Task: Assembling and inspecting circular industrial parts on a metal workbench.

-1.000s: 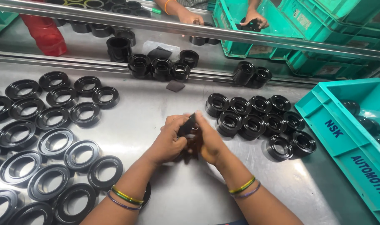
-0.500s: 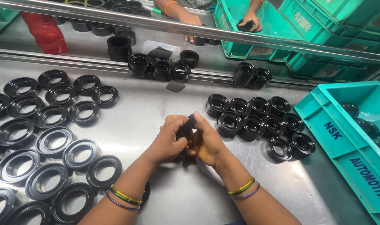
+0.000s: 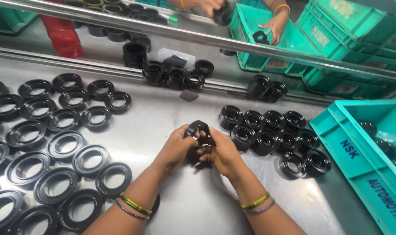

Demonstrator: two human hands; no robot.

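Both my hands meet at the middle of a steel table (image 3: 172, 113) around one small black rubber ring (image 3: 198, 129), held a little above the surface. My left hand (image 3: 176, 148) grips its left side. My right hand (image 3: 222, 152) holds its right side with fingers curled under it. Large flat black rings (image 3: 61, 146) lie in rows to my left. A cluster of smaller, thicker black rings (image 3: 276, 135) sits to my right, close to my right hand.
A teal crate (image 3: 363, 161) with black parts stands at the right edge. A steel rail (image 3: 206, 39) crosses the back, with more black rings (image 3: 176, 74) below it. Beyond it, another person's hands (image 3: 274, 26) reach into a teal crate (image 3: 289, 43). A red object (image 3: 61, 32) stands back left.
My hands have stayed at the same spot and turned the black ring slightly between the fingers. The other person's hands behind the rail have shifted.
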